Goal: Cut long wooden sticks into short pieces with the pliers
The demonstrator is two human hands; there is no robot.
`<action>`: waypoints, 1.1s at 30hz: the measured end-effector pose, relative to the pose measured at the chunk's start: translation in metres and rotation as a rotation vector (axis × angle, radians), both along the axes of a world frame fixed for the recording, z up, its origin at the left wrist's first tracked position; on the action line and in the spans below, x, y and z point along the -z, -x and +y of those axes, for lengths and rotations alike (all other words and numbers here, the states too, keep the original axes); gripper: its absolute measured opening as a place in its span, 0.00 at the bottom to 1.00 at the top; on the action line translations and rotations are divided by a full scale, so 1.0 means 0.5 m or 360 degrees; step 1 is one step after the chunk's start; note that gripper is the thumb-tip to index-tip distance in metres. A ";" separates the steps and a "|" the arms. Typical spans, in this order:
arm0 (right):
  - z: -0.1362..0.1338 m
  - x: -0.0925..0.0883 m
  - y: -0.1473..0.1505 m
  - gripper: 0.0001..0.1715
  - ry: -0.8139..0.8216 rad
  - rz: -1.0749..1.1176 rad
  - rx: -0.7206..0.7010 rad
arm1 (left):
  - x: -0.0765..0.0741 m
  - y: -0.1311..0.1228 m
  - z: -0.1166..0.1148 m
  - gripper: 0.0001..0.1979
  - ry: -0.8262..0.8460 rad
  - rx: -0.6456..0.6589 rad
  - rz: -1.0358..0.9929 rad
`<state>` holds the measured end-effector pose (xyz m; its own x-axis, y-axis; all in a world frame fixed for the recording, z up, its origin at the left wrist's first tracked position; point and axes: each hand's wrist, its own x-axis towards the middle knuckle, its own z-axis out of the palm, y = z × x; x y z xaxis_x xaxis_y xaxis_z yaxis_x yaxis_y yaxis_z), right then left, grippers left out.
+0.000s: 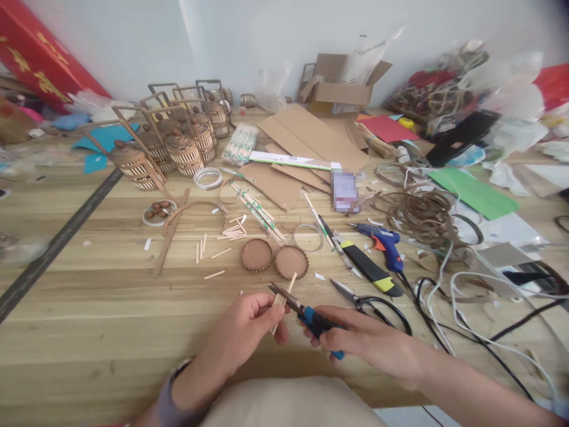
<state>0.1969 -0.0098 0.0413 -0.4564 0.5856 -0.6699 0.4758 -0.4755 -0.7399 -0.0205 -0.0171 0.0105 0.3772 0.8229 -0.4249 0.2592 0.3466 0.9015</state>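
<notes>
My left hand (242, 329) is closed, pinching a few thin wooden sticks (279, 307) between thumb and fingers. One stick pokes out farther than the others. My right hand (367, 341) grips blue-and-black-handled shears (313, 320), whose dark blades lie across the sticks close to my left fingertips. Just beyond the blades sit two shallow round brown trays (256, 255) with notched rims, side by side. Short cut sticks (233, 230) lie scattered to their left. Long sticks in printed paper wrappers (258, 210) lie behind the trays.
Black-handled scissors (371, 303), a utility knife (371, 270) and a blue glue gun (382, 237) lie to the right, among cables and coiled brown strips (413, 210). Slatted baskets with tall handles (184, 151) stand back left. A small bowl of brown beads (159, 212) sits before them. Cardboard sheets (311, 136) lie behind.
</notes>
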 end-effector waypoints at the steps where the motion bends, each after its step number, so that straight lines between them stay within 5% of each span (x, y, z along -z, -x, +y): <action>1: 0.002 0.000 0.002 0.15 -0.0007 -0.0006 -0.0006 | 0.000 -0.001 0.001 0.19 0.0009 0.0008 -0.0014; 16: 0.015 0.009 0.009 0.14 -0.0069 0.0056 -0.0102 | 0.003 -0.007 0.011 0.20 0.0051 0.0046 -0.0125; 25: -0.001 0.047 0.011 0.09 -0.0504 -0.0161 -0.0267 | 0.019 -0.008 0.007 0.21 0.0017 0.0037 -0.0187; 33: 0.003 0.049 0.011 0.10 -0.0367 -0.0103 -0.0224 | 0.004 -0.007 0.007 0.19 0.0072 0.0069 -0.0134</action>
<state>0.1916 -0.0084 0.0169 -0.5048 0.6597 -0.5567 0.5752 -0.2238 -0.7868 -0.0172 -0.0138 0.0086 0.4480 0.7857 -0.4266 0.1990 0.3776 0.9043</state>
